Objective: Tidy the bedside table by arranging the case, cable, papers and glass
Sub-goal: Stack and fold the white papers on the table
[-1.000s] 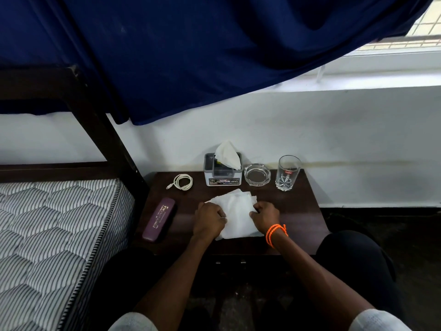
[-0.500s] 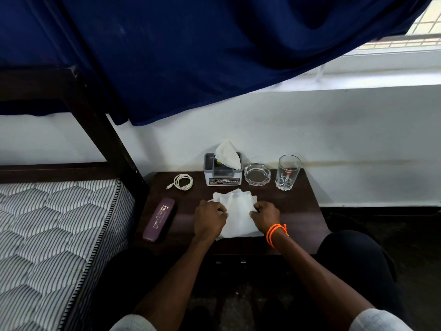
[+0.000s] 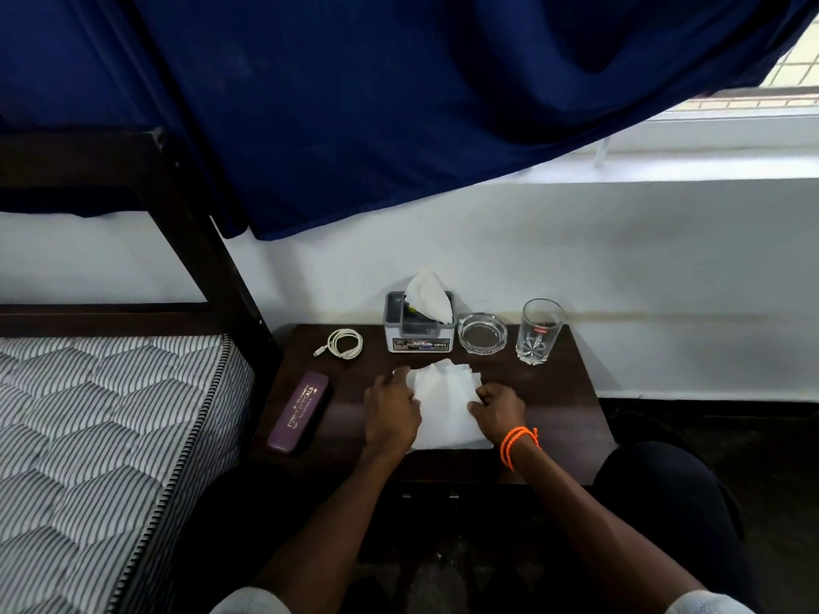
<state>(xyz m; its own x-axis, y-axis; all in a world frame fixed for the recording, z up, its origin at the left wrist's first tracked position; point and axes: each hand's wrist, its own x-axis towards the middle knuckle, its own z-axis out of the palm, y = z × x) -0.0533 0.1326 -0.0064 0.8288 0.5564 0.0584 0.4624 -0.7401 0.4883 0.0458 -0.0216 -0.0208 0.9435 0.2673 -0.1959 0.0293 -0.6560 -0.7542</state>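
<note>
A stack of white papers [image 3: 445, 403] lies in the middle of the dark wooden bedside table [image 3: 571, 392]. My left hand [image 3: 392, 412] rests on the stack's left edge, fingers curled on it. My right hand [image 3: 498, 407], with an orange wrist band, grips the right edge. A purple case [image 3: 299, 412] lies at the table's front left corner. A coiled white cable [image 3: 341, 343] sits at the back left. An empty clear glass [image 3: 538, 332] stands at the back right.
A grey tissue box [image 3: 419, 334] and a glass ashtray [image 3: 482, 335] stand along the back against the white wall. A striped mattress [image 3: 88, 432] and dark bed post [image 3: 204, 259] are left. A blue curtain [image 3: 399, 104] hangs overhead. My knee [image 3: 664, 489] is right.
My left hand has shifted slightly up and left along the papers' edge, and the stack's top corners have spread a little. My right hand has barely moved.
</note>
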